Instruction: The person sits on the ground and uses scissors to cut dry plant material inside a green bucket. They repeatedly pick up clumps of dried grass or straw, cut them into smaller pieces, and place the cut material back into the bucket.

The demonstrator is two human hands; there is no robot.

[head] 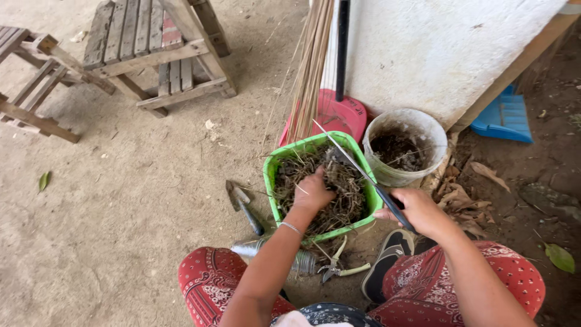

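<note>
A green square tub [271, 170] full of dry straw and roots [345, 200] stands on the dirt in front of my knees. My left hand [313, 191] is pushed into the straw, fingers closed on a clump of it. A thin bracelet sits on that wrist. My right hand [416, 211] grips the black handle of a long knife [354, 165], whose blade slants up and left over the tub's right side.
A white bucket of dark soil [404, 145] stands right of the tub. Behind are a red dustpan [341, 115], a broom's sticks and a white wall. Garden shears [334, 266], a trowel [243, 203] and a plastic bottle [257, 247] lie near my knees. Wooden stools [151, 51] stand far left.
</note>
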